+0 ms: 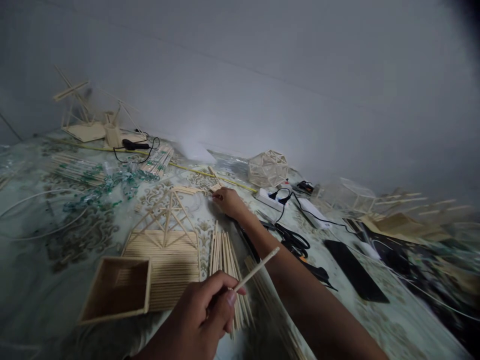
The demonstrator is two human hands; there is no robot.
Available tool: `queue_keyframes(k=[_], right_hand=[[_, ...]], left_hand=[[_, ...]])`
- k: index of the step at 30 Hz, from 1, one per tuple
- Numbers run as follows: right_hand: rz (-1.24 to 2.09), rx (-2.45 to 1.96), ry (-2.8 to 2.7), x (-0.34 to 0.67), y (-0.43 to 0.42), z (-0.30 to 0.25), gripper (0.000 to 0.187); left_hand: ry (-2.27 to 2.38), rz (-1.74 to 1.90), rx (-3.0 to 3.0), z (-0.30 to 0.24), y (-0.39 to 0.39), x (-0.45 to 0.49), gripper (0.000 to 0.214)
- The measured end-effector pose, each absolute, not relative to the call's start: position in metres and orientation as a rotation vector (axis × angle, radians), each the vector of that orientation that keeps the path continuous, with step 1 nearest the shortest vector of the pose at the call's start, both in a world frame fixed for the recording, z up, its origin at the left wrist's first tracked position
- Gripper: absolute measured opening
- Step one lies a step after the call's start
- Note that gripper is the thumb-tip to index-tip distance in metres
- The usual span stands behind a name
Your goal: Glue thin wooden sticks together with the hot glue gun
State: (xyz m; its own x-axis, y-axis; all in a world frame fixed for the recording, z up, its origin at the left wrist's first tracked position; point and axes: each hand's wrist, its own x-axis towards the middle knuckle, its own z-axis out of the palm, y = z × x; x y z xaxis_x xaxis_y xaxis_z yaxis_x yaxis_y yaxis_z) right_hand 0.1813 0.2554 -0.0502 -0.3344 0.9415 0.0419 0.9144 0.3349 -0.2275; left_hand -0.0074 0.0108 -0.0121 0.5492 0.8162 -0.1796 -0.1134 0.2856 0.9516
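Observation:
In the lower middle, my left hand (202, 312) pinches a thin bamboo stick (260, 267) between thumb and fingers, its free end slanting up to the right. My right hand (228, 201) reaches far forward with its fingers drawn together beside short stick pieces (185, 190) on the table; what is in the fingertips is too small to make out. Behind my left hand lies a loose bundle of sticks (225, 250). To its left is a platform of glued sticks (174, 280) with a triangular stick frame (170, 220) on it and an open square box (116, 290) at its front corner.
Packaged sticks (155, 160) and crumpled plastic wrap (120, 185) lie at left, before a stick model (86, 131). At right are a power strip (270, 200) with cables, black scissors (294, 237), a glue gun (318, 274) and a black flat slab (356, 270). A stick polyhedron (268, 168) stands behind.

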Motion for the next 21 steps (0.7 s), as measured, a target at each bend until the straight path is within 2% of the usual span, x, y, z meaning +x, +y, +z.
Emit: queue_keyframes(k=[12,17,21], right_hand=[[0.318,-1.695,-2.287,0.151,0.274,-0.051,0.029],[0.336,-1.609,-2.109,0.165,0.251,-0.019,0.011],[0.339,-1.532,-1.917,0.197,0.197,0.016,0.020]], left_hand=[[0.795,0.740,1.085,-0.014,0.015,-0.006,0.053],[0.825,0.819,1.040,-0.016,0.014,-0.006,0.053],[0.854,0.846,1.003,-0.012,0.014,-0.008,0.048]])
